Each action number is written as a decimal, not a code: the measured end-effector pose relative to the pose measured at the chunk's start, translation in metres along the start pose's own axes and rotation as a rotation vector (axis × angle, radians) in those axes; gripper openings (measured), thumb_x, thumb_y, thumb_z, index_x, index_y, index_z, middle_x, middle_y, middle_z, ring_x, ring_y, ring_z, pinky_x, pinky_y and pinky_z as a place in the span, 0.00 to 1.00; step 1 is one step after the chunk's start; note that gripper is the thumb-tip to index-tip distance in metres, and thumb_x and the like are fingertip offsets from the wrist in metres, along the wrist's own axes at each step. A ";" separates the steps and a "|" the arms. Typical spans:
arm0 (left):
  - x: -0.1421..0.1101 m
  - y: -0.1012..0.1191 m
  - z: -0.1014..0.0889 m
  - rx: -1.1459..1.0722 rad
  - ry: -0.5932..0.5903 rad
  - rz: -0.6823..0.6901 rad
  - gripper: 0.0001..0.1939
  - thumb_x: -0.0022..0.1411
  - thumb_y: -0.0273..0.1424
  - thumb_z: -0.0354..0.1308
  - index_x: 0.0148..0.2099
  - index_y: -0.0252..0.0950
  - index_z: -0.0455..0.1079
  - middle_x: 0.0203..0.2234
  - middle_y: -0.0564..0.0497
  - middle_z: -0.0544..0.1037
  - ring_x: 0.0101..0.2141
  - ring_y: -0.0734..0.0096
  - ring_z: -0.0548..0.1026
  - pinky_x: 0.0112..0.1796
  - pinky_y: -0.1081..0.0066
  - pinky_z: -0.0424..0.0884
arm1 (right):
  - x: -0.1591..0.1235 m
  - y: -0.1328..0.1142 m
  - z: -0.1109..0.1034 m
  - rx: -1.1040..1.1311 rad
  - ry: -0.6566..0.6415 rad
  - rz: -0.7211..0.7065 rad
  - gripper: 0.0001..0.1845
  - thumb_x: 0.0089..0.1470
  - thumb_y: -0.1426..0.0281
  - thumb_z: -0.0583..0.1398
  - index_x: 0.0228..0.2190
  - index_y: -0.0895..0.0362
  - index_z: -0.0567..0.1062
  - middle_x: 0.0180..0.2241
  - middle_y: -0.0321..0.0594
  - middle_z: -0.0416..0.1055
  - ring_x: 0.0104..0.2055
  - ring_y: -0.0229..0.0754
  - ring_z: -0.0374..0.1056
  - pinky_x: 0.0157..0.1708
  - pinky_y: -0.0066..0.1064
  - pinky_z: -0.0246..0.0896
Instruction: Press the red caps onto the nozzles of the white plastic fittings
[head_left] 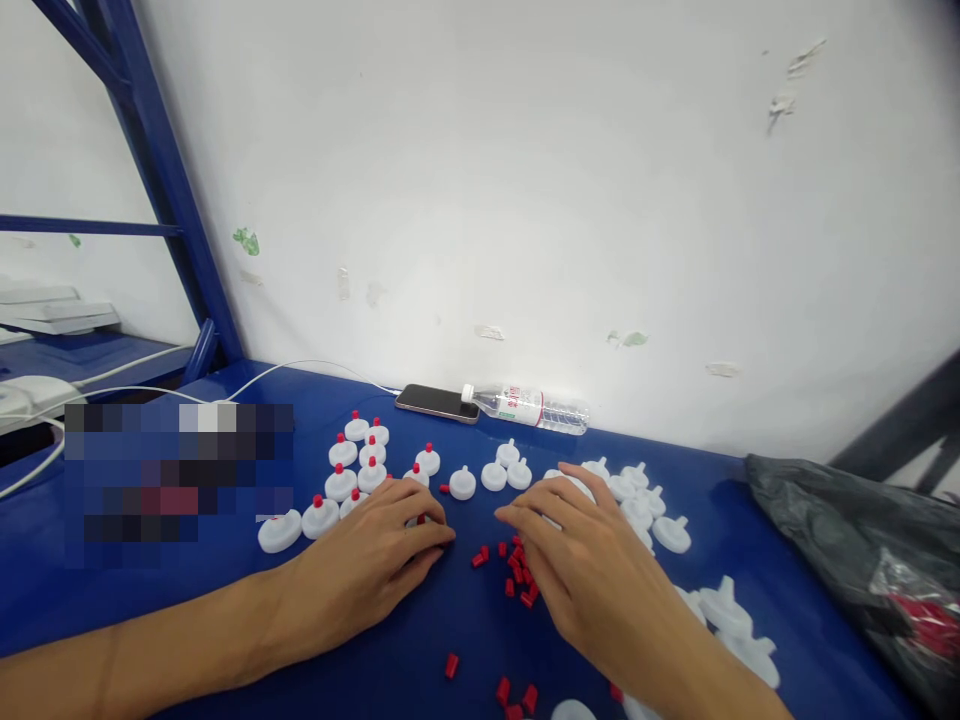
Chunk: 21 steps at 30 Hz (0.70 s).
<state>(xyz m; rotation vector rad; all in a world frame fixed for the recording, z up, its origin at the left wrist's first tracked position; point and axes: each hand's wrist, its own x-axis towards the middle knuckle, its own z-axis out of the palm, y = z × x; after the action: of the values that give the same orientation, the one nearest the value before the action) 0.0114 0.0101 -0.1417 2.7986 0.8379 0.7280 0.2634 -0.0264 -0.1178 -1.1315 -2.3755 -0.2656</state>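
My left hand (pixel 390 540) is bent low over the blue table, fingers and thumb drawn together. A small red cap (pixel 421 519) shows between its fingers; anything beneath it is hidden. Around that hand stand several white round spouted lids with red tips (pixel 341 483). My right hand (pixel 574 545) hovers palm down, its fingers curved and partly apart, beside a loose heap of red caps (pixel 517 570). Nothing shows in its fingers, though its underside is hidden. White lids with bare spouts (pixel 672 533) lie beyond and to the right of it. Between the hands, a bare white lid (pixel 463 484) has a red cap beside it.
Against the wall lie a phone (pixel 436 402) on a white cable and a clear plastic bottle (pixel 532 408) on its side. A dark plastic bag (pixel 832 540) rests at the right. More red caps (pixel 451 666) lie near the front. A blue metal frame (pixel 161 170) rises at left.
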 end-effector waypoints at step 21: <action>-0.007 0.018 -0.002 -0.262 0.208 0.045 0.23 0.71 0.16 0.50 0.62 0.43 0.64 0.46 0.49 0.70 0.44 0.71 0.70 0.45 0.71 0.69 | -0.047 -0.008 -0.056 -0.034 0.318 0.209 0.16 0.64 0.68 0.55 0.52 0.46 0.72 0.39 0.39 0.76 0.33 0.43 0.74 0.31 0.33 0.71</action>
<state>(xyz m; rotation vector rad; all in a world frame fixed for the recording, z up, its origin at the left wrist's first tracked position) 0.0143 -0.0087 -0.1381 2.5466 0.6549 1.0661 0.3019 -0.0835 -0.0935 -1.2404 -1.9671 -0.3833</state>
